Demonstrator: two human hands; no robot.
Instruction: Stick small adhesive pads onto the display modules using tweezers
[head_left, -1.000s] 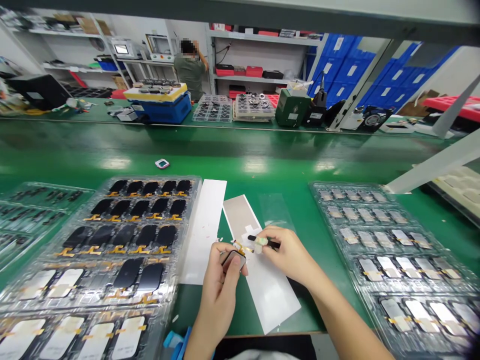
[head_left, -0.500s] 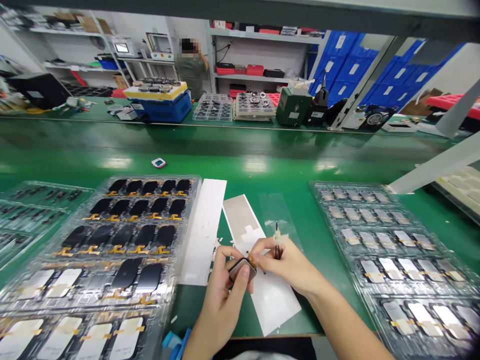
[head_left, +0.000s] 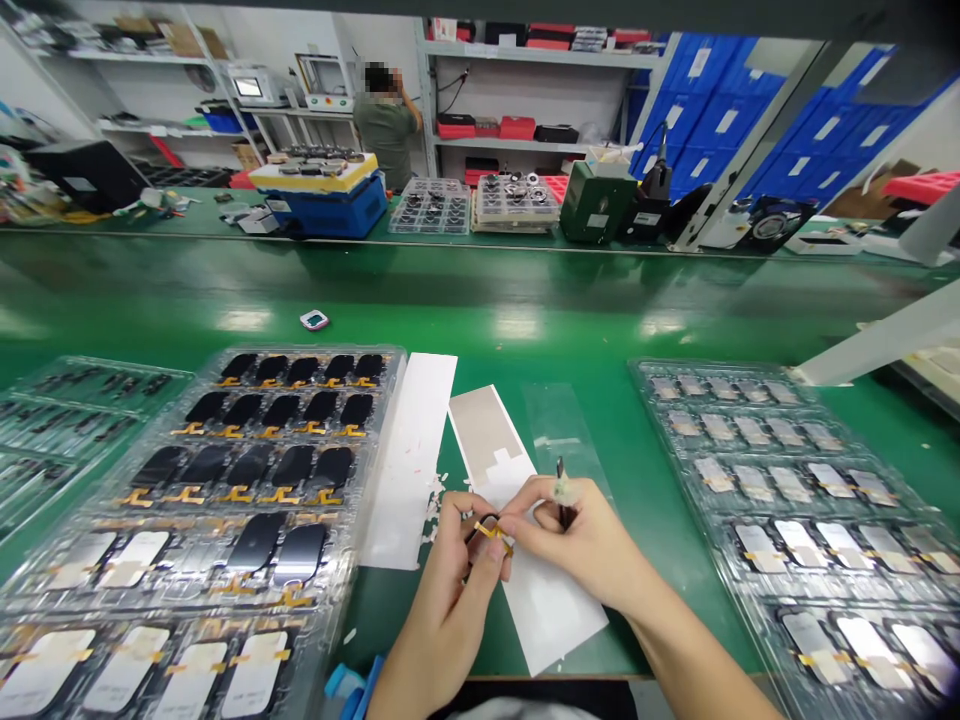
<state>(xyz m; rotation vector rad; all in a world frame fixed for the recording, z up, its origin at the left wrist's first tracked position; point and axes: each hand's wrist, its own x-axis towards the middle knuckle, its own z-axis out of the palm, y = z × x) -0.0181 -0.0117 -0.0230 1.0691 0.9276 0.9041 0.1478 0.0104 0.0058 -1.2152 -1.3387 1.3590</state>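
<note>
My left hand [head_left: 456, 592] is closed around a small screen module, held edge-on above the bench, its face mostly hidden by my thumb. Its orange flex cable [head_left: 493, 533] lies across the top, under my left thumb. The fingertips of my right hand [head_left: 581, 540] are pinched at the right end of that cable. Tucked in the same hand are dark tweezers wrapped with pale tape [head_left: 564, 490]. Beneath both hands lies a white sheet [head_left: 551, 610], and beyond them a grey-faced adhesive card [head_left: 484, 425].
A clear tray of screen modules [head_left: 349, 530] stands at left, another tray [head_left: 712, 540] at right. A white paper strip [head_left: 409, 460] with scraps lies beside the left tray. A small white-framed piece [head_left: 314, 320] sits farther back. Behind the bench, a person [head_left: 386, 125] stands near shelves.
My left hand has tilted the screen module, so the orange cable now lies across its top under my thumb. My right fingertips stay close to it; the tweezers have turned slightly.
</note>
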